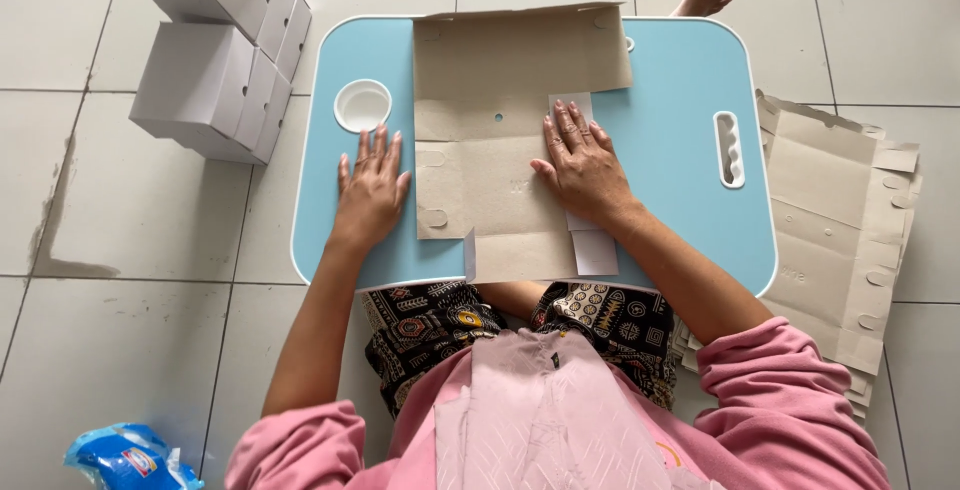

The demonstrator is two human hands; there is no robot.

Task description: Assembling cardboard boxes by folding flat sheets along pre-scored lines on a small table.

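A flat brown cardboard box blank [495, 140] lies on a small light-blue lap table [670, 130]. My right hand [580, 165] presses flat on the blank's right side, over a folded white flap. My left hand [368, 190] rests palm down on the bare blue tabletop just left of the blank, fingers spread, holding nothing. The blank's far flap stands slightly raised at the table's back edge.
A round white cup recess [362, 106] sits in the table's back left, a slotted handle [729, 149] at its right. Folded white boxes [215, 80] are stacked on the tiled floor at left. A pile of flat blanks [840, 240] lies at right. A blue packet [125, 458] lies bottom left.
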